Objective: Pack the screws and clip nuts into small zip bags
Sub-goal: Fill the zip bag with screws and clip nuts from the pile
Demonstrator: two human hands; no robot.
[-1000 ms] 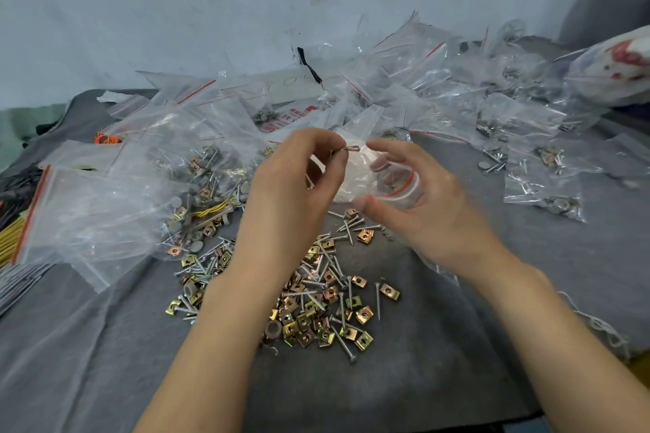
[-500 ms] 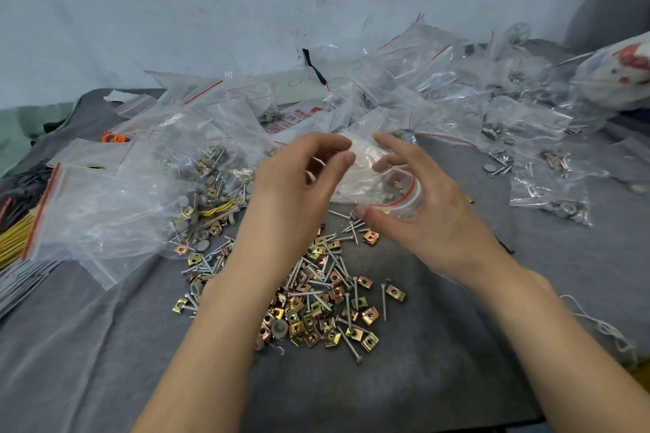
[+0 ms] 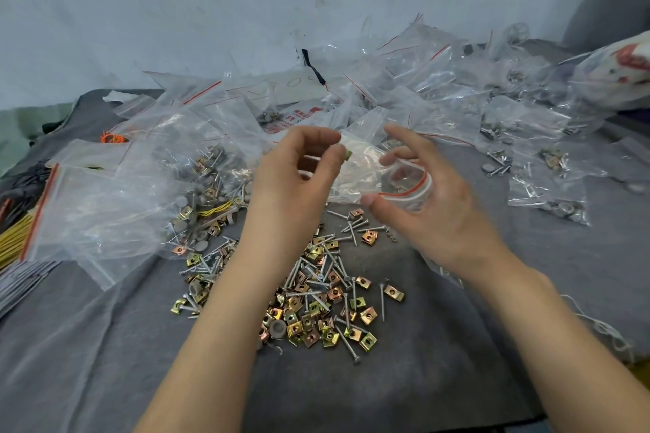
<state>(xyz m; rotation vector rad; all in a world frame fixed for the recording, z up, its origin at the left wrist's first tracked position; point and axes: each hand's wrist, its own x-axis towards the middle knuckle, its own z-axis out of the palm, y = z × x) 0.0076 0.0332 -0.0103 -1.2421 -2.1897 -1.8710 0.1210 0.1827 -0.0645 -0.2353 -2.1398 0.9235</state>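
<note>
My right hand (image 3: 425,207) holds a small clear zip bag (image 3: 404,183) with a red seal line, its mouth spread open between thumb and fingers. My left hand (image 3: 299,176) hovers just left of the bag's mouth, and its fingertips pinch a small yellowish clip nut (image 3: 347,154). Below both hands a loose heap of screws and clip nuts (image 3: 316,295) lies on the grey cloth (image 3: 439,344).
Large clear bags (image 3: 116,207) with hardware lie at the left, and several filled small zip bags (image 3: 548,186) are scattered at the right and back. Yellow wires (image 3: 14,239) sit at the left edge. A white wall stands behind.
My left hand dropped the screw it pinched and now pinches a clip nut near the bag's mouth. My right hand has kept the bag open, shifting slightly right.
</note>
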